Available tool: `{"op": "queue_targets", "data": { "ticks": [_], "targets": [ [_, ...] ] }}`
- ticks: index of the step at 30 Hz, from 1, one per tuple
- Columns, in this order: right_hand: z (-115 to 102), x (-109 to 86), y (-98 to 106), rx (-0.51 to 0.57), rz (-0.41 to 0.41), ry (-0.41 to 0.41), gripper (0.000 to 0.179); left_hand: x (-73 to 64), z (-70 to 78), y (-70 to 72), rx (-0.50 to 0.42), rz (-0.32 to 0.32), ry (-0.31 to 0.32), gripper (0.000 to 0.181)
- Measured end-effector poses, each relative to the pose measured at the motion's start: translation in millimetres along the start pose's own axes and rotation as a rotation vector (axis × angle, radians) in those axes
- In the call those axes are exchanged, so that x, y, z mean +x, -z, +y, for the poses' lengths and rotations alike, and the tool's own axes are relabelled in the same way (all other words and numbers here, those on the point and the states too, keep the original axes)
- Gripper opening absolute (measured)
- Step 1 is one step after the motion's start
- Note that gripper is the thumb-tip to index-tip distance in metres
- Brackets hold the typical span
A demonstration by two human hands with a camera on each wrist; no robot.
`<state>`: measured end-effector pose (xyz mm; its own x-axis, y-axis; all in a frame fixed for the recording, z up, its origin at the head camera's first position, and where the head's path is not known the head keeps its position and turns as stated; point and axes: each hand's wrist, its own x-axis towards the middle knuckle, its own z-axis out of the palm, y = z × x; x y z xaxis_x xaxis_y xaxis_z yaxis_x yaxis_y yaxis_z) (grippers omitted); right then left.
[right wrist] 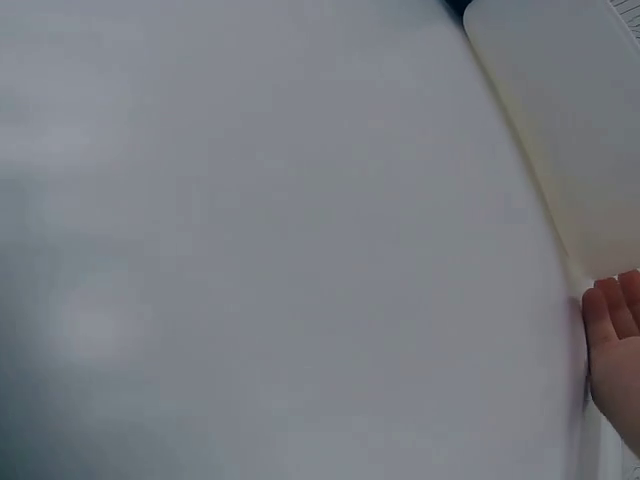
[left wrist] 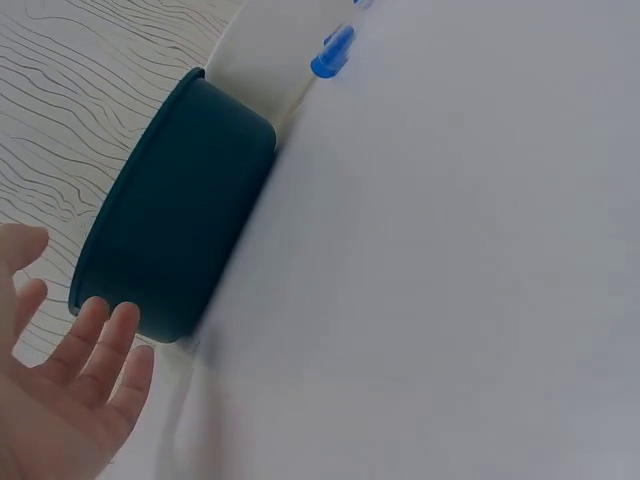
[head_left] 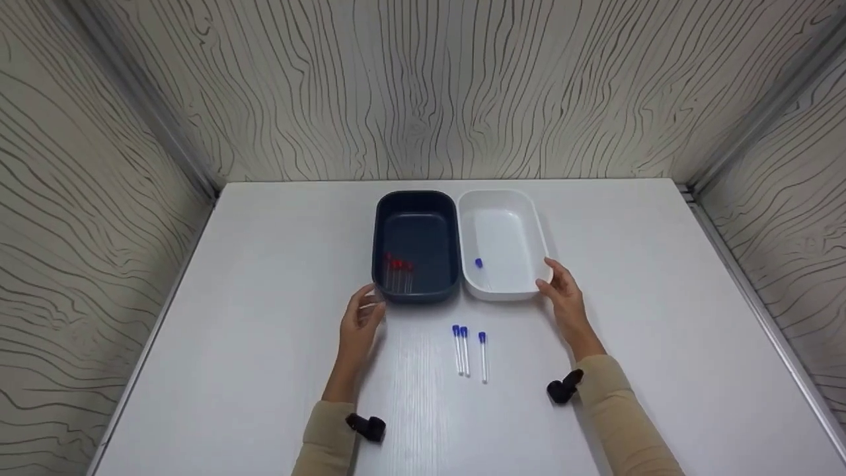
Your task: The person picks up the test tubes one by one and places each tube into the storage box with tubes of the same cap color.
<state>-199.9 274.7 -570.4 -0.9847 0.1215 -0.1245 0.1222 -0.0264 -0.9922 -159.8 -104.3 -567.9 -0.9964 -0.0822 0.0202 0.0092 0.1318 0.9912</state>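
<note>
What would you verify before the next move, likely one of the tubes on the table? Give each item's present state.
1. Red-capped tubes inside the dark blue bin: ok, grouped at its near left.
2. Blue cap in the white bin, attached to a tube: cannot tell, the rest is too faint.
3. Blue-capped tubes on the table all well spaced: not ok, two lie close together, one apart.
4. Left hand holding nothing: ok, its fingers are spread near the dark blue bin.
5. Right hand away from the white bin: not ok, it is at the near right corner.
</note>
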Motion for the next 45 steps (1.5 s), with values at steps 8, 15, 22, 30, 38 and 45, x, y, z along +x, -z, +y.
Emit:
{"op": "queue_targets", "data": {
  "ticks": [8, 15, 22, 30, 38, 45],
  "targets": [
    [-1, 0.5, 1, -0.016, -0.068, -0.042, 0.063, -13.7, -5.2, -14.0, 0.023, -0.083, -0.016, 0.041],
    [-1, 0.9, 6, 0.015, -0.094, -0.069, 0.068, -21.4, -1.6, -27.3, 0.272, -0.341, -0.171, 0.047],
    [-1, 0.3, 8, 0.028, -0.098, -0.084, 0.068, -24.2, 3.3, -41.2, 0.387, -0.517, -0.244, 0.062],
    [1, -0.3, 6, 0.012, -0.076, -0.053, 0.068, -27.3, 10.3, -57.2, 0.519, -0.533, -0.214, 0.072],
    [-1, -1.1, 6, 0.028, -0.083, -0.057, 0.069, -28.5, 13.9, -70.5, 0.658, -0.492, -0.181, 0.09],
    [-3, -1.2, 5, 0.059, -0.088, -0.073, 0.069, -26.9, 16.0, -75.3, 0.722, -0.497, -0.148, 0.097]
  ]
}}
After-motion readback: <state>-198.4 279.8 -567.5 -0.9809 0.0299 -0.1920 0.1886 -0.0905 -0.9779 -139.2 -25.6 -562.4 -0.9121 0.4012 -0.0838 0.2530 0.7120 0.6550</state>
